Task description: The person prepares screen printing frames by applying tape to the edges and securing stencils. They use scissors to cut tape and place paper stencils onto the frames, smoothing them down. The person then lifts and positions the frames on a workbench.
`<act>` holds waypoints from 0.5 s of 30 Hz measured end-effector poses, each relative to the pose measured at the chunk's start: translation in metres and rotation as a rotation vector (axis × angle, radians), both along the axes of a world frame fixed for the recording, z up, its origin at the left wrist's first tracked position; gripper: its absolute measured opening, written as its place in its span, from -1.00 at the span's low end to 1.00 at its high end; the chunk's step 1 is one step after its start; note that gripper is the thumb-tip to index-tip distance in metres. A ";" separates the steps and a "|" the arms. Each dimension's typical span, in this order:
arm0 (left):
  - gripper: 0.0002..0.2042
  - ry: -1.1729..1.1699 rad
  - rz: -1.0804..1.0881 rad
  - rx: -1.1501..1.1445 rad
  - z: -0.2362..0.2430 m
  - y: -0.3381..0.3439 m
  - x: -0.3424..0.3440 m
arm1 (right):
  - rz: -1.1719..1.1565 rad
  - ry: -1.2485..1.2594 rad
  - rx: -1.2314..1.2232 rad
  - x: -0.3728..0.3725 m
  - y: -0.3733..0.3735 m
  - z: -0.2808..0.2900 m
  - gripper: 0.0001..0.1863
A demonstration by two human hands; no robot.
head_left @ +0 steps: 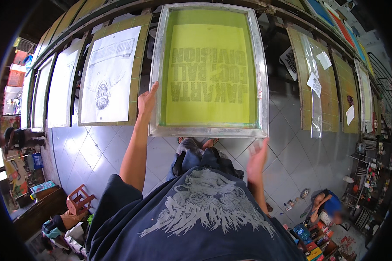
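Observation:
A silk-screen frame (262, 87) with metal sides and yellow-green mesh lies in front of me at the top centre. Dark block lettering, reversed, shows on the mesh, within a paler rectangle. My left hand (147, 99) grips the frame's left side, thumb on the rim and the other fingers partly hidden. Just below the frame's lower right corner is my right hand (258, 155), smeared by motion. One fingertip reaches up to that corner; whether it touches, I cannot tell.
A printing board (137, 78) bearing a printed sheet (111, 74) is on the left. Another board (329, 87) with clear tape and paper scraps lies right. Below are a tiled floor (287, 174), a red plastic chair (79, 199) and, lower right, a person in blue (331, 206) beside clutter.

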State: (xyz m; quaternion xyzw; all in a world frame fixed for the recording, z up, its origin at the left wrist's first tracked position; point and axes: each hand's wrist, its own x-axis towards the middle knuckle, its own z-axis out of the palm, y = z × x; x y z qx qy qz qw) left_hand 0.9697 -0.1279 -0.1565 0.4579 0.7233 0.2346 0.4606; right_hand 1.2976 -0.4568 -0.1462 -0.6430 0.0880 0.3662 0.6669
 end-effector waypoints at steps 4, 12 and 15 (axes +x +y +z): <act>-0.30 -0.012 0.018 0.010 0.003 0.000 0.000 | 0.297 0.604 0.318 -0.066 0.016 0.004 -0.54; -0.26 -0.094 -0.019 0.107 -0.002 0.001 0.002 | 0.273 0.619 0.458 -0.112 0.054 -0.018 -0.71; -0.24 -0.103 -0.006 0.082 -0.008 0.001 -0.001 | 0.212 0.606 0.478 -0.122 0.050 -0.027 -0.70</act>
